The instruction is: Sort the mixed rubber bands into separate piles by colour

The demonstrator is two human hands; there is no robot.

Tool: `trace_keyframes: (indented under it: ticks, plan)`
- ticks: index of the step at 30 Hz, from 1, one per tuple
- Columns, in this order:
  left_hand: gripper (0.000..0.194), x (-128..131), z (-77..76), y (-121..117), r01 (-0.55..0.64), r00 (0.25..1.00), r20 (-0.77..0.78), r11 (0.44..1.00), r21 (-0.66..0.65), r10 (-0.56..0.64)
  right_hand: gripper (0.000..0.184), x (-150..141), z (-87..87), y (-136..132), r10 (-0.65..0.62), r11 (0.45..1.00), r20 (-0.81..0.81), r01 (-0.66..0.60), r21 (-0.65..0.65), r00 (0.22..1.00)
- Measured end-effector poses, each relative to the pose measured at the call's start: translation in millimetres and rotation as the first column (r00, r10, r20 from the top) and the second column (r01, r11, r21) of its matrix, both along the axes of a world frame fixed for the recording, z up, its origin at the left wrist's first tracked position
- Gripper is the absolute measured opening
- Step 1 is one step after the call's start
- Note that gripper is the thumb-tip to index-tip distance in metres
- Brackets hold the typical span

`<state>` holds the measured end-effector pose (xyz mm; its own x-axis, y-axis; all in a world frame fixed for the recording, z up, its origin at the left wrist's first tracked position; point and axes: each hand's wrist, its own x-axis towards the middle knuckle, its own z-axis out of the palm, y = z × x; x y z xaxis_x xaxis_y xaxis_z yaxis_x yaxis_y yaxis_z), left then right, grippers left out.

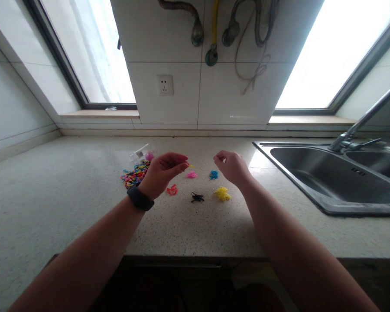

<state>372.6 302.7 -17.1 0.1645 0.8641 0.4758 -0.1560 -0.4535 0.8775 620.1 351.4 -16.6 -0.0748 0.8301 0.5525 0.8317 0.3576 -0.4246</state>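
My left hand [167, 170], with a dark watch on the wrist, pinches a small yellow rubber band [191, 166] between thumb and fingertips; a bit of red shows there too. Just left of it lies a mixed heap of colourful rubber bands [134, 174]. My right hand [230, 164] is closed in a pinch above the counter, and whatever its fingertips hold is too small to make out. Between and below the hands are small single-colour piles: pink bands [191, 174], blue bands [213, 174], red bands [172, 190], black bands [197, 197] and yellow bands [222, 194].
A clear plastic bag [140, 152] lies behind the mixed heap, partly over something pink. The speckled counter [84, 195] ends at a front edge near my body. To the right is a steel sink [326, 208] with a faucet [344, 141]. A tiled wall with a socket [164, 85] stands behind.
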Motion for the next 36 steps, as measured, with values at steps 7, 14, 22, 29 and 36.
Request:
trace_keyframes:
  ticks: [7, 14, 22, 29, 36]
  plan:
    - [0.025, 7.8, 2.0, -9.6, -0.016, 0.998, 0.061, 0.999, -0.031, 0.018, 0.019, 4.5, 2.7, 0.8, 0.000, 1.000, -0.141, -0.002, -0.014, 0.990]
    - [0.024, 28.8, 1.8, -12.4, 0.023, 1.000, -0.009, 0.998, -0.057, -0.023, 0.021, 7.9, 1.8, 3.6, -0.013, 1.000, -0.197, 0.010, -0.016, 0.980]
    - [0.018, 59.8, 15.4, -6.1, 0.174, 0.839, -0.527, 0.984, 0.030, -0.132, 0.024, 17.4, -2.6, 4.9, -0.023, 0.999, -0.260, 0.010, -0.052, 0.965]
    - [0.012, 81.2, 2.4, 10.7, 0.253, 0.663, -0.746, 0.956, 0.151, -0.058, 0.022, 21.3, -6.8, 6.6, -0.049, 0.997, -0.212, 0.035, -0.072, 0.976]
    - [0.012, 79.9, -11.4, 11.0, 0.255, 0.602, -0.798, 0.948, 0.192, 0.000, 0.021, 21.6, -4.9, 5.7, -0.059, 0.996, -0.212, 0.044, -0.075, 0.975]
